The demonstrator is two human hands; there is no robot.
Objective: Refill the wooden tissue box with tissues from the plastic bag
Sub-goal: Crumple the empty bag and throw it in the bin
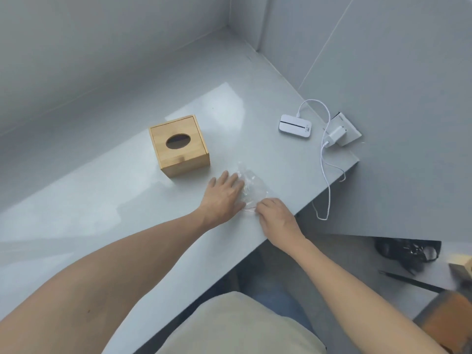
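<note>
The wooden tissue box [179,146] stands on the grey counter, its oval top opening dark with no tissue showing. A clear, crumpled plastic bag [251,186] lies flat on the counter just right of the box. My left hand [224,194] rests on the bag's left side with fingers straight and spread. My right hand [274,215] pinches the bag's near edge with curled fingers. No tissues can be made out inside the bag.
The grey counter [102,200] ends at a front edge near my right wrist. A small white device [295,126] with a white cable [324,175] and a charger in a wall socket [337,135] sits at the right. Walls enclose the far side.
</note>
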